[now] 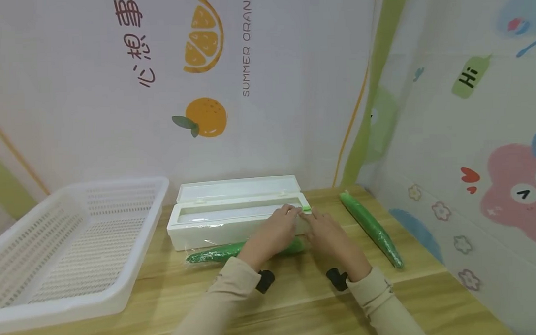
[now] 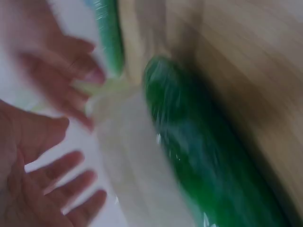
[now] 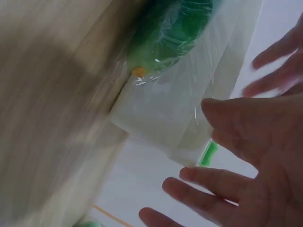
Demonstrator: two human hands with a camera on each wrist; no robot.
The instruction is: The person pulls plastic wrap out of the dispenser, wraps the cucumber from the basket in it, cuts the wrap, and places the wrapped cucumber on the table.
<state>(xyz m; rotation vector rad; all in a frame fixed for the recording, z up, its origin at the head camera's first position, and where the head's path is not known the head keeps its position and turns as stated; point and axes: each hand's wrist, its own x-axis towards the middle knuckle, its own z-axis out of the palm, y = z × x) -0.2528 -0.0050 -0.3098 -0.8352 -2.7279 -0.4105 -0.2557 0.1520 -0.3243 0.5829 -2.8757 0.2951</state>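
Note:
A white plastic-wrap dispenser box (image 1: 217, 233) lies with its lid (image 1: 237, 188) raised, a small green piece (image 3: 209, 153) at its right end. Along its front is a cucumber (image 1: 213, 254) in clear film (image 3: 177, 87), partly hidden by the left arm. Over the box's right end, my left hand (image 1: 270, 234) and my right hand (image 1: 330, 237) come close together. In the left wrist view the left hand's fingers (image 2: 66, 170) are spread, gripping nothing visible. The right hand's thumb (image 3: 232, 116) and fingers are extended beside the box corner; exact contact is unclear.
A white perforated basket (image 1: 138, 251) stands at the left of the wooden table (image 1: 295, 309). Another film-wrapped cucumber (image 1: 372, 228) lies to the right of the box. Printed cloth walls (image 1: 276, 137) rise behind and on the right.

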